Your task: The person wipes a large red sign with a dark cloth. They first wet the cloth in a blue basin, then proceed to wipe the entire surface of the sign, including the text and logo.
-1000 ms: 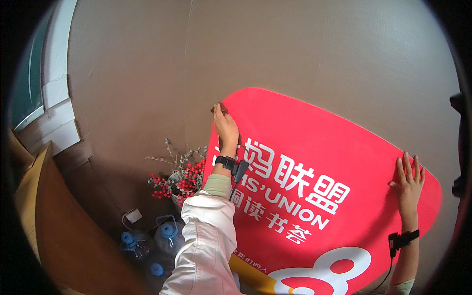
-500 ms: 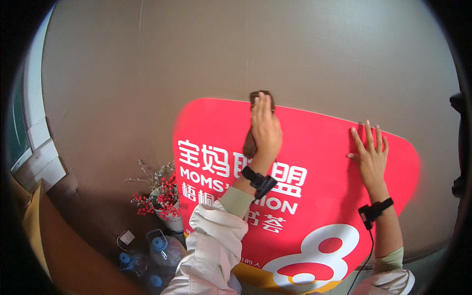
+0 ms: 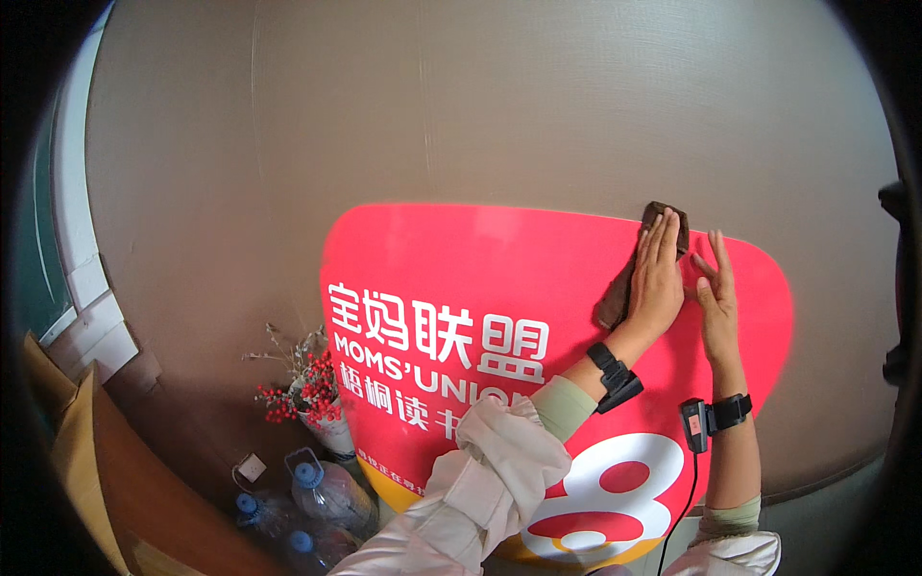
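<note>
Directly beneath your flat left hand [image 3: 657, 286], a brown cloth [image 3: 615, 304] is held pressed to the red sign [image 3: 567, 278], near its upper edge. Just right of this grip, your right hand [image 3: 717, 305] extends loosely spread fingers; its contact with the sign cannot be told. Well left of both stand red berry stems [image 3: 315, 382] and plastic bottles [image 3: 332, 497].

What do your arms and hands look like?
My left hand and right hand wear no gloves. Each arm has a white sleeve, a pale green cuff and a black wrist strap with a black box. The right box has a reddish patch and a thin black cable.
</note>
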Tool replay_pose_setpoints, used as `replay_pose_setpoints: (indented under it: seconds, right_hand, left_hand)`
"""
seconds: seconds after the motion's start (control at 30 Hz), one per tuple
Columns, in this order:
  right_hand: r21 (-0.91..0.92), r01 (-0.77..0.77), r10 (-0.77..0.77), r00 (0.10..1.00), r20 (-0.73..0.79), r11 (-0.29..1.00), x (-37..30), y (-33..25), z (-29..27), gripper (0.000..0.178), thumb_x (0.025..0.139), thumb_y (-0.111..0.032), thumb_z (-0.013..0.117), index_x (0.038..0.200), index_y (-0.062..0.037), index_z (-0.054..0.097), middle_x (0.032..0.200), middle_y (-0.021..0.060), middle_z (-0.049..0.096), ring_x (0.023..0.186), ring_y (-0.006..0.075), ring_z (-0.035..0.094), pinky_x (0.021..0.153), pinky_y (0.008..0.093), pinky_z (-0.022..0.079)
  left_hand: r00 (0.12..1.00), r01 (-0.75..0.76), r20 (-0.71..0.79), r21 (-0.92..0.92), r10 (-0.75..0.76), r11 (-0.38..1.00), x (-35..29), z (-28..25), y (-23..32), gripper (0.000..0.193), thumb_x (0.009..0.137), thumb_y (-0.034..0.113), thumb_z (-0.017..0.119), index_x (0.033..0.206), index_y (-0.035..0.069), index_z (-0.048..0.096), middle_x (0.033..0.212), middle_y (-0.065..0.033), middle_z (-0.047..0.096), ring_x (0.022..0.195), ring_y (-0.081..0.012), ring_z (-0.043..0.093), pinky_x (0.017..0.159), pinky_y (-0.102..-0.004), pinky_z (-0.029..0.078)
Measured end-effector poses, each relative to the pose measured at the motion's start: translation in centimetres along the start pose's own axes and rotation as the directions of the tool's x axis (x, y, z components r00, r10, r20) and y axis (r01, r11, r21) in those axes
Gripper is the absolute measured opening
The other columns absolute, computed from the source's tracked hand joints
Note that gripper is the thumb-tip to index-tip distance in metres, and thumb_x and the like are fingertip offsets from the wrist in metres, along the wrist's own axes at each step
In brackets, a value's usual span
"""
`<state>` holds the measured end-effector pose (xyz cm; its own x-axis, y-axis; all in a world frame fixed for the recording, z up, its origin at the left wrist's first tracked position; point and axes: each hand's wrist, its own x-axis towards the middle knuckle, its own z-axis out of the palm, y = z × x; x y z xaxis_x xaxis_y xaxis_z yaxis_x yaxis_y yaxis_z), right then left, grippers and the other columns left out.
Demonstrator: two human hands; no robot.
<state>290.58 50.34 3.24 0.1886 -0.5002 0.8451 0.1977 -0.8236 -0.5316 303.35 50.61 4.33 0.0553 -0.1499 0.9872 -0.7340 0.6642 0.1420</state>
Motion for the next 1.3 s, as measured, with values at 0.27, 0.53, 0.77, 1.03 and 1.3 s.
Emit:
replay_pose_setpoints:
  seconds: [0.27,0.53,0.77,1.03,1.3]
  right_hand:
    - [-0.267,0.087,-0.081,0.996,0.033,0.960,-0.4,-0.6,2.5,0.056,0.098,-0.015,0.047,0.148,0.0035,0.029,0.155,0.0224,0.027,0.144,0.0309,0.029,0.116,0.0374,0.025]
    - [-0.891,0.007,-0.214,0.972,-0.102,0.455,-0.4,-0.5,8.1,0.079,0.083,-0.040,0.069,0.148,-0.0117,0.034,0.155,0.0181,0.027,0.140,0.0399,0.029,0.105,0.0549,0.034]
    - [-0.941,0.133,-0.291,0.956,0.038,0.312,0.3,-0.6,7.8,0.060,0.092,-0.028,0.054,0.143,-0.0008,0.040,0.155,0.0174,0.028,0.145,0.0328,0.022,0.116,0.0491,0.022]
    - [-0.972,0.072,-0.310,0.951,0.000,0.222,0.7,0.4,2.2,0.052,0.091,-0.013,0.047,0.141,-0.0004,0.041,0.153,0.0177,0.032,0.143,0.0332,0.028,0.115,0.0468,0.027]
    - [-0.946,-0.215,-0.312,0.906,-0.285,0.241,-1.5,3.1,-8.2,0.055,0.093,-0.015,0.052,0.145,-0.0080,0.038,0.155,0.0129,0.030,0.144,0.0293,0.028,0.113,0.0460,0.030]
  left_hand:
    - [0.964,0.266,0.243,-0.829,-0.111,0.493,0.7,-2.4,-0.6,0.081,0.071,-0.018,0.040,0.148,0.001,0.027,0.150,-0.0187,0.038,0.143,-0.0271,0.030,0.118,-0.0388,0.023]
    - [0.874,-0.263,0.482,0.575,-0.061,0.775,2.0,-15.7,-3.1,0.064,0.084,0.000,0.055,0.145,0.012,0.040,0.146,-0.0124,0.045,0.138,-0.0306,0.038,0.115,-0.0455,0.026]
    - [0.782,-0.415,0.577,0.764,-0.236,0.495,3.0,-19.4,-2.2,0.093,0.071,0.044,0.076,0.150,0.027,0.031,0.158,-0.0049,0.027,0.143,-0.0309,0.028,0.115,-0.0552,0.023]
    - [0.785,-0.385,0.552,0.789,-0.280,0.478,2.6,-19.0,-2.9,0.094,0.070,0.045,0.076,0.151,0.029,0.029,0.158,-0.0012,0.026,0.144,-0.0298,0.027,0.115,-0.0541,0.024]
    - [0.801,-0.363,0.535,0.792,-0.271,0.491,2.3,-18.7,-3.0,0.092,0.070,0.041,0.076,0.150,0.029,0.032,0.158,-0.0009,0.027,0.144,-0.0298,0.027,0.116,-0.0493,0.025]
